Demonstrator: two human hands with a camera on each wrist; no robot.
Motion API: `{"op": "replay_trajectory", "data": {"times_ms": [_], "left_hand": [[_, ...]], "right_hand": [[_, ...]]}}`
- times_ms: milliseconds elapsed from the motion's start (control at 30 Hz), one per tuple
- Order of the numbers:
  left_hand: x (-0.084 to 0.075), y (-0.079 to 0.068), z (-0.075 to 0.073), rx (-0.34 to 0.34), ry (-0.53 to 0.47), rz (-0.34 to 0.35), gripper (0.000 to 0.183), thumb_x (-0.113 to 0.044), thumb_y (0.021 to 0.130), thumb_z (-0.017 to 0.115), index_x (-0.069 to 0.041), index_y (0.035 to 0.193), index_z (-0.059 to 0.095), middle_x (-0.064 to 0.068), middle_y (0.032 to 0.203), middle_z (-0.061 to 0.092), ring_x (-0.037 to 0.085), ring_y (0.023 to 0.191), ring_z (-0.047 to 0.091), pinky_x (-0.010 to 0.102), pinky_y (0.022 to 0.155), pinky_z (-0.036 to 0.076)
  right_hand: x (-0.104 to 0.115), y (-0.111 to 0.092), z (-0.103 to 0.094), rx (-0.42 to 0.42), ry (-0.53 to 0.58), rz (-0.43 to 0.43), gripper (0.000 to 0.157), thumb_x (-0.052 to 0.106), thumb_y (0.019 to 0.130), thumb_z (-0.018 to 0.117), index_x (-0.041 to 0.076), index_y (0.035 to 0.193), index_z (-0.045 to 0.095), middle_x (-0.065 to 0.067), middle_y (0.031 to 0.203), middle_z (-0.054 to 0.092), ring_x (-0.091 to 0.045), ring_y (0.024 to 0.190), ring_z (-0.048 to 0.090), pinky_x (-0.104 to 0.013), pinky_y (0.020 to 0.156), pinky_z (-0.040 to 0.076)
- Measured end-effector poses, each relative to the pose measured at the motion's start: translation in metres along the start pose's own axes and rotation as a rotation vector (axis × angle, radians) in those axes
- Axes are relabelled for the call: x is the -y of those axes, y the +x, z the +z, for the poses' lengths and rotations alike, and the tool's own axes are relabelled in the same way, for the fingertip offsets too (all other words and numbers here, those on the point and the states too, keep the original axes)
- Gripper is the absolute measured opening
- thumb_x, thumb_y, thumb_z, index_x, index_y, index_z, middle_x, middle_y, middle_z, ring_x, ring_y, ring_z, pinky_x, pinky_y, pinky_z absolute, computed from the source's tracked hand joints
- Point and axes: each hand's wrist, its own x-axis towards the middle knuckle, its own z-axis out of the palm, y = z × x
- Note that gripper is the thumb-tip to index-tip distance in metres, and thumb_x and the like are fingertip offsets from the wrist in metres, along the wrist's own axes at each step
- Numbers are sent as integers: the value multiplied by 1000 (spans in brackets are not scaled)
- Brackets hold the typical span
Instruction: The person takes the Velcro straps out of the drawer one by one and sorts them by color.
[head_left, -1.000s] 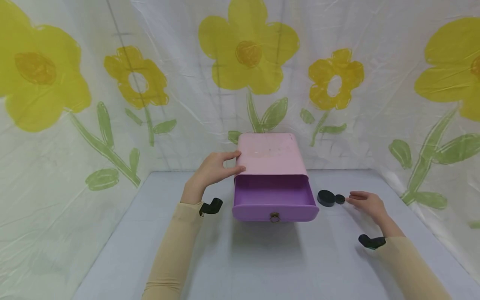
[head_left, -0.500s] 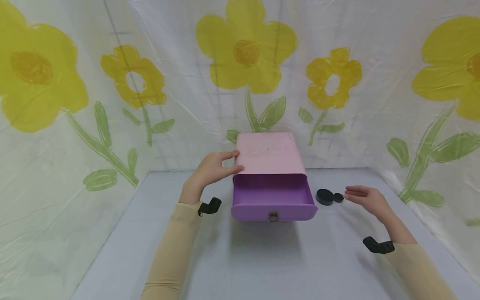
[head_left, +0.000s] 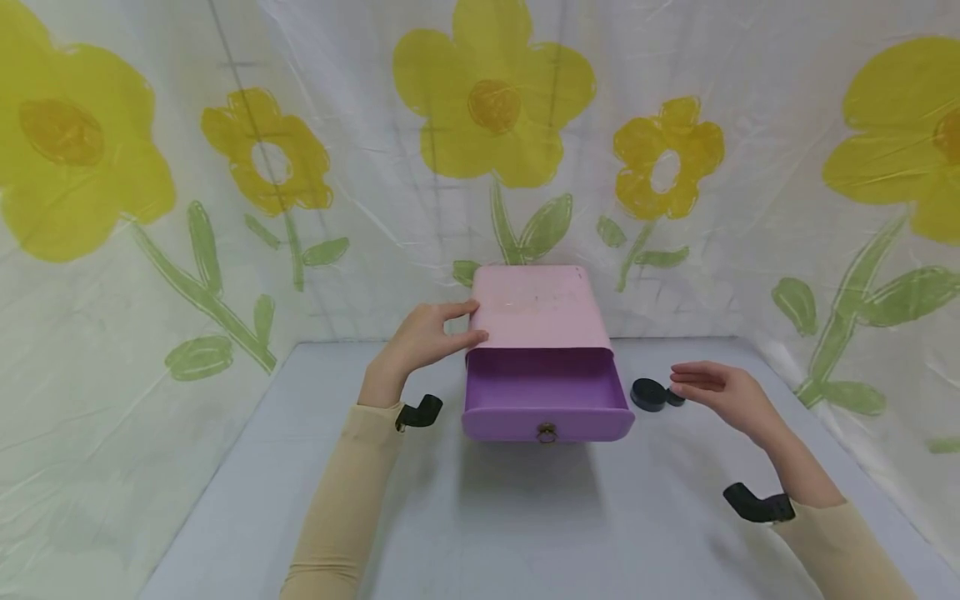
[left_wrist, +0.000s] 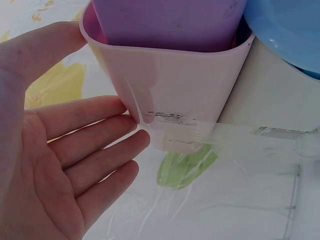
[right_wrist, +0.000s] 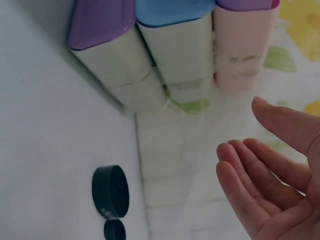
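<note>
A pink drawer casing (head_left: 536,308) stands at the back centre, its purple drawer (head_left: 517,425) pulled out with a ring pull on the front. Inside, the drawer's bare purple floor shows. My left hand (head_left: 423,337) touches the casing's left side with thumb and fingertips; the left wrist view shows the fingers extended. To the right of the drawer lie a large black disc (head_left: 648,395) and a smaller black disc (head_left: 676,397). My right hand (head_left: 723,396) is beside them, relaxed and holding nothing, its fingertips overlapping the small disc in the head view.
In the right wrist view, a blue-fronted drawer (right_wrist: 175,10) and another purple-fronted drawer (right_wrist: 102,25) in pale casings are stacked below the pink one. A flower-printed sheet (head_left: 360,275) hangs behind and beside the pale tabletop (head_left: 525,533).
My right hand has lifted a little and shifted left, its fingers now over part of the small disc. The left hand, drawer and discs stay in place.
</note>
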Motion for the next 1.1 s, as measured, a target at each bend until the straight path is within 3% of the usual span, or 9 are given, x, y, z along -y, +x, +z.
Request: {"op": "replay_trajectory", "data": {"times_ms": [200, 467, 733, 1100], "left_hand": [[0, 1, 1, 0, -1, 4, 68, -59, 83, 61, -20, 138, 52, 0, 139, 53, 19, 131, 47, 41, 101, 42], [1, 0, 1, -3, -1, 12, 67, -58, 83, 62, -19, 137, 52, 1, 139, 53, 20, 130, 47, 41, 102, 42], [0, 0, 0, -2, 1, 0, 66, -58, 83, 62, -20, 138, 52, 1, 139, 52, 20, 129, 48, 41, 99, 44], [-1, 1, 0, -1, -3, -3, 66, -56, 83, 63, -20, 137, 53, 1, 139, 52, 19, 128, 49, 40, 98, 45]], "right_hand": [[21, -7, 1, -16, 15, -52, 47, 41, 87, 66, 12, 123, 62, -11, 120, 65, 11, 91, 59, -13, 77, 48], [53, -19, -2, -21, 43, -103, 36, 37, 86, 68, 16, 115, 67, 5, 109, 69, 2, 90, 64, -17, 76, 51], [85, -29, 1, -26, 48, -213, 25, 29, 86, 70, 15, 108, 70, 3, 100, 72, -3, 86, 67, -20, 74, 53], [118, -44, 11, 41, 167, -333, 20, 19, 84, 72, 14, 104, 71, 3, 96, 73, -10, 84, 70, -24, 73, 55]]}}
